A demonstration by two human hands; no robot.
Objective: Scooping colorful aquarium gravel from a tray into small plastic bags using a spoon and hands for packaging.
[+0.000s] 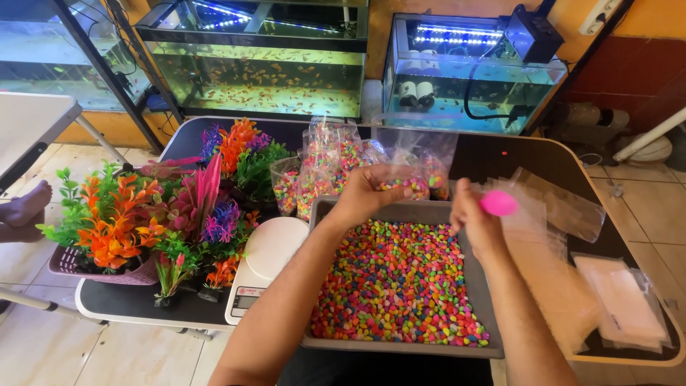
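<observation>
A grey tray (pixel 471 271) full of small multicoloured pebbles (pixel 396 282) lies on the dark table in front of me. My left hand (pixel 368 193) holds a clear plastic bag (pixel 411 168) partly filled with pebbles above the tray's far edge. My right hand (pixel 471 218) grips a pink scoop (pixel 498 203) just to the right of the bag, over the tray's right rim.
Several filled pebble bags (pixel 321 168) stand behind the tray. A white scale (pixel 266 257) sits left of it, beside colourful plastic plants (pixel 143 214). Empty clear bags (pixel 614 300) lie at the right. Fish tanks (pixel 264 61) line the back. A bare foot (pixel 21 207) shows at far left.
</observation>
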